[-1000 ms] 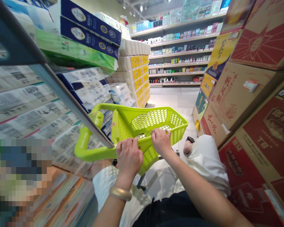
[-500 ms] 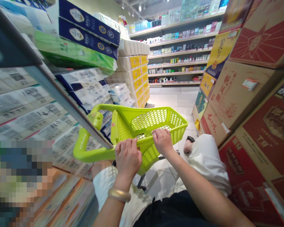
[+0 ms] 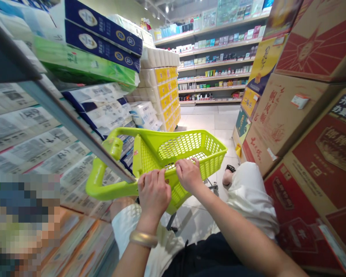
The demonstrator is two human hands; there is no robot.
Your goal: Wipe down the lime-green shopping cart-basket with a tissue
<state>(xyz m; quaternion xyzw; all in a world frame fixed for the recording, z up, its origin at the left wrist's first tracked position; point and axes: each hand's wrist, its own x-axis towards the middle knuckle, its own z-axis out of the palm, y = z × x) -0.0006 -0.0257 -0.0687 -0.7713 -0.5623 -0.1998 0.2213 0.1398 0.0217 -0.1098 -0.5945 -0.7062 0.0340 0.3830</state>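
Note:
A lime-green plastic shopping cart (image 3: 210,163) stands in front of me, its basket with mesh sides pointing to the right and its looped handle to the left. My left hand (image 3: 155,192) is closed over the near rim, close to the handle end, with a gold bangle on the wrist. Farther along the same rim, my right hand (image 3: 188,174) curls its fingers over the edge. The fingertips of both hands are partly hidden behind the rim. No goods show inside the basket.
Packs of paper goods (image 3: 103,57) are stacked at the left beside a slanted metal post (image 3: 77,127). Stacked cartons (image 3: 294,111) line the right. Shelves of small products (image 3: 216,61) stand at the back, beyond a tiled floor (image 3: 202,119). The lower left corner is pixelated.
My right hand has slid left along the rim, closer to my left hand. The whole view has shifted slightly; my left hand keeps its place on the cart.

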